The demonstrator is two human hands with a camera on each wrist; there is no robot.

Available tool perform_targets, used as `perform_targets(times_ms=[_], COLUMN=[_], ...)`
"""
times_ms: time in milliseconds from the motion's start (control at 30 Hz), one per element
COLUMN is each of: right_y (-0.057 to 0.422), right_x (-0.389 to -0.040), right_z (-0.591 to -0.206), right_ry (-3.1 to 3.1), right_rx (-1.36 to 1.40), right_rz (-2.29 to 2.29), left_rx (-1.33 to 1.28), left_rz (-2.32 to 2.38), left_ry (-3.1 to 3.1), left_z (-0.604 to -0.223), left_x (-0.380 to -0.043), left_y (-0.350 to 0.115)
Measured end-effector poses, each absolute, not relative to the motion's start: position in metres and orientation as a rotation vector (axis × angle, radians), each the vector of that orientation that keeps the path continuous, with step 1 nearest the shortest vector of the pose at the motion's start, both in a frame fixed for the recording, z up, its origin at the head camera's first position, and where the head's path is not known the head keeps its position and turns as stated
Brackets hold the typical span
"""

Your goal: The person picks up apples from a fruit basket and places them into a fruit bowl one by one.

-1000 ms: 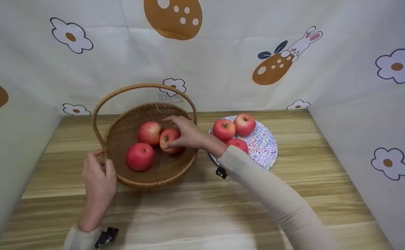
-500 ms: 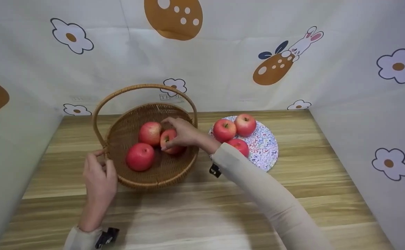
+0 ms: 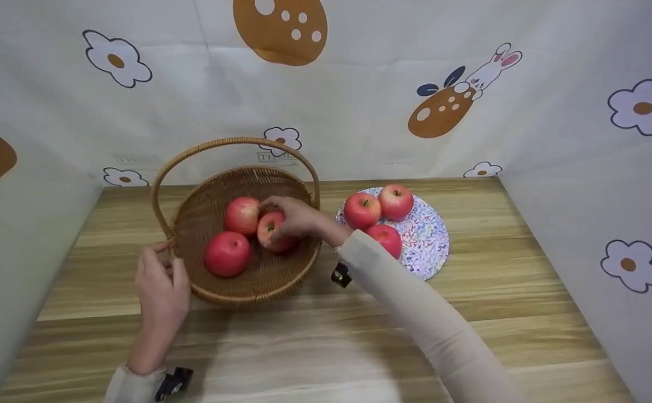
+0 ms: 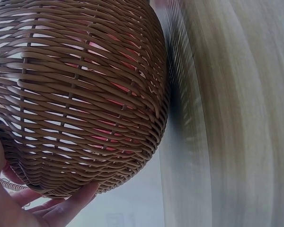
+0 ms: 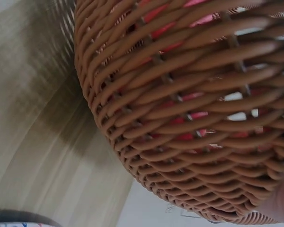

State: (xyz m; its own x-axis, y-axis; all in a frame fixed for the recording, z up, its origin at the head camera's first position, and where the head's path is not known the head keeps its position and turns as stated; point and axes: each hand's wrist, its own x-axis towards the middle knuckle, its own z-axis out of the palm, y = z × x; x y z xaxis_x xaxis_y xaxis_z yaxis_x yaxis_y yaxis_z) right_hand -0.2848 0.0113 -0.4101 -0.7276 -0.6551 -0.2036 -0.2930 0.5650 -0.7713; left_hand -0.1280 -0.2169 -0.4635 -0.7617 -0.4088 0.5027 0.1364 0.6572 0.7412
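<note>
A round wicker basket (image 3: 256,294) with a tall arched handle stands on the left part of the table. Three red apples lie inside it: one front left (image 3: 226,254), one behind (image 3: 242,215) and one at the right (image 3: 270,225). My left hand (image 3: 162,285) grips the basket's left rim by the base of the handle; in the left wrist view its fingers (image 4: 73,203) wrap the rim. Reaching in over the right rim, my right hand (image 3: 300,218) holds the right apple between thumb and fingers. The right wrist view mostly shows the basket's woven side (image 5: 180,109).
Right of the basket, a round plate (image 3: 423,240) with a colourful speckled pattern bears three more red apples (image 3: 362,210). My right forearm (image 3: 409,302) crosses in front of the plate. A printed cloth wall (image 3: 348,112) rises behind the wooden table (image 3: 499,280).
My right forearm has shifted left, and the right hand's fingers sit slightly lower around the right apple. The left hand and the basket stay where they were.
</note>
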Motion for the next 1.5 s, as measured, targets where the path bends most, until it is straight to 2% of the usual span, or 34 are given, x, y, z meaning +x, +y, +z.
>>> perform_targets(times_ms=[533,1200,1500], right_y=[0.009,0.011,0.014], right_x=[-0.278,-0.274,-0.272], right_z=[-0.428,-0.422,-0.416], right_ry=[2.259,2.388,2.409], right_rx=[-0.693,-0.977,-1.016], right_rz=[-1.111,-0.904,-0.836], left_rx=[0.222,0.209,0.216], left_rz=[-1.057,-1.037,-1.033], left_ry=[-2.222,-2.207,-2.233], left_z=[-0.464,-0.466,-0.465], left_x=[-0.128,-0.129,-0.129], left_y=[-0.215,-0.216,-0.216])
